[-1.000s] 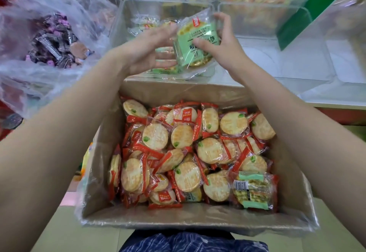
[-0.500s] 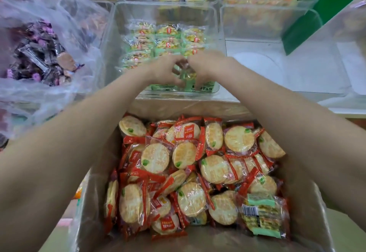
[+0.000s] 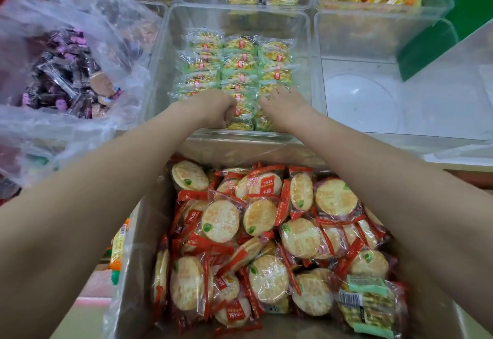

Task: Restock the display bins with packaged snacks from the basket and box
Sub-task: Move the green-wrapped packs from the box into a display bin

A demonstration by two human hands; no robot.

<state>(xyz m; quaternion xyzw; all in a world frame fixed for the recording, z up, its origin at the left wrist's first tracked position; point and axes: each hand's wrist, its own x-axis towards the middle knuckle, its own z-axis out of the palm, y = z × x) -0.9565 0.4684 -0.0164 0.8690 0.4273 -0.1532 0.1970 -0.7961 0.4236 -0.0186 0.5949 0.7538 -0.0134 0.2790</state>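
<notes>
Inside the clear plastic display bin (image 3: 306, 53), at its near wall, both hands work among the rows of green-wrapped snack packets (image 3: 240, 66). The left hand (image 3: 213, 109) is curled, its grip apparently pinching a packet at the front row, though its fingertips are hidden. The right hand (image 3: 284, 104) rests with fingers bent down onto the packets; whether its grip grasps one cannot be told. Just before the bin, the cardboard box (image 3: 133, 258) holds red-wrapped round crackers (image 3: 261, 232). Half a second ago the hands touched; now they sit apart, deeper in the bin.
</notes>
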